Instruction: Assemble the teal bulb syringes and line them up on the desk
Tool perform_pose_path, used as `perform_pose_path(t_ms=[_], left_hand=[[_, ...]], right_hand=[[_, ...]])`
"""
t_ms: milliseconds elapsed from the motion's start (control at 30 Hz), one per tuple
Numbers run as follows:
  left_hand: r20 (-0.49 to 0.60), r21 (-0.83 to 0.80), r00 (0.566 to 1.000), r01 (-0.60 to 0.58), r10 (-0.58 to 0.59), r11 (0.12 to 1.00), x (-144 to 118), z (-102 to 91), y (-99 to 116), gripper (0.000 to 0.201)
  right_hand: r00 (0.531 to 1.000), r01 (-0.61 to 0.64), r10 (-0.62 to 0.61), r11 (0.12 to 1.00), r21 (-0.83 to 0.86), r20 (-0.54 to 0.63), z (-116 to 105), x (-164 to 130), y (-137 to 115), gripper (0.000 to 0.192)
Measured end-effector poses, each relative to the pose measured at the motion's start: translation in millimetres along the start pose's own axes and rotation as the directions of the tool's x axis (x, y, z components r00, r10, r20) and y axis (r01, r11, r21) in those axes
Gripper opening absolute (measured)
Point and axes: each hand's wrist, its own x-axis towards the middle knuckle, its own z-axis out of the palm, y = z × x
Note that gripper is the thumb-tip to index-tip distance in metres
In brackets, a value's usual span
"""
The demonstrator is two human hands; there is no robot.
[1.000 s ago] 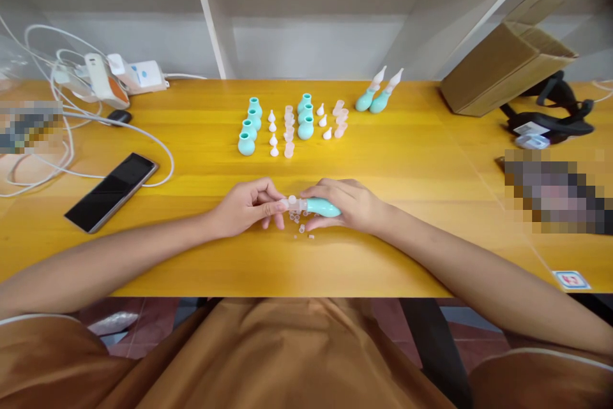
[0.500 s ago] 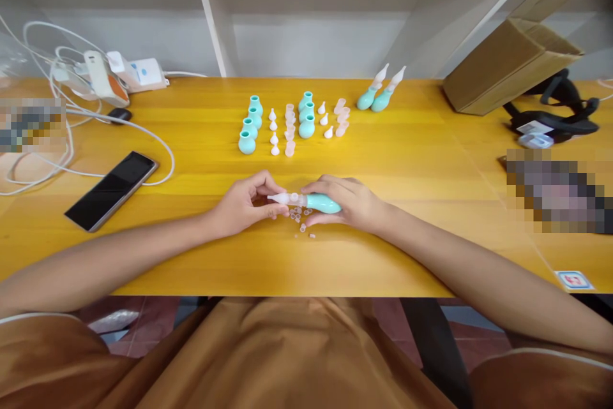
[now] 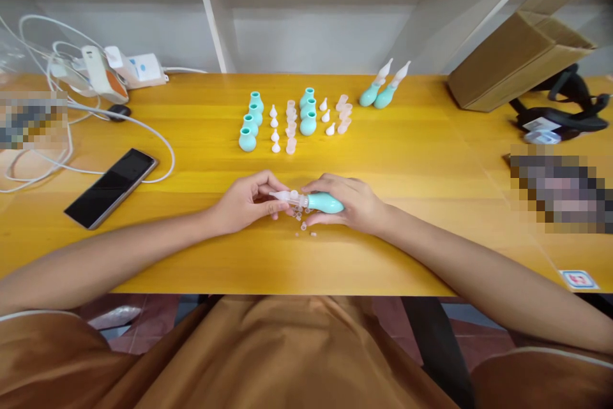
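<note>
My right hand (image 3: 352, 205) is clasping the teal bulb (image 3: 325, 203), holding it on its side just above the table (image 3: 431, 166), close to the near edge. My left hand (image 3: 246, 201) is pinching the clear tip (image 3: 282, 195) at the bulb's neck between thumb and fingers. Whether the tip is fully seated I cannot tell.

Largest to smallest, other items are lying as follows: a box (image 3: 517, 61) is leaning at the far right; a phone (image 3: 111, 187) is lying face up at the left, with cables (image 3: 71, 141) trailing around it; parts are standing in rows at the table's centre.

Risks, in my judgement: the tip is small and slick-looking, so a skewed push could be popping it out of my pinch. The small loose pieces (image 3: 301, 224) are lying directly beneath my hands; a dropped wrist could be scattering them, and some are sitting near enough to the edge to roll off.

Count: finished units (image 3: 383, 87) at the far right of centre, two. Spare bulbs (image 3: 253, 122), six, in two columns of three. White tips (image 3: 274, 131), roughly seven. Pink caps (image 3: 290, 128), about eight, though they are overlapping and too small to count firmly. Loose pieces under my hands, at least five.
</note>
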Motion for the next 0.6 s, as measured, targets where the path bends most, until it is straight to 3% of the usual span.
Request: perform_pose_path(t_ms=[200, 400, 600], left_hand=[[-0.005, 0.054, 1.0, 0.008, -0.008, 0.999, -3.2, 1.0, 3.6, 0.041], [0.045, 0.106, 0.998, 0.041, -0.046, 0.993, -4.1, 1.8, 10.1, 0.042], [-0.021, 0.11, 1.0, 0.006, -0.004, 0.994, -4.5, 1.8, 7.6, 0.044]], right_hand=[[0.996, 0.087, -0.085, 0.981, -0.171, 0.02, -4.8, 2.6, -4.1, 0.051], [0.966, 0.251, -0.214, 0.915, -0.316, 0.147, -13.5, 2.3, -5.7, 0.043], [0.997, 0.065, -0.06, 0.987, -0.144, 0.039, 0.0, -0.9, -4.9, 0.057]])
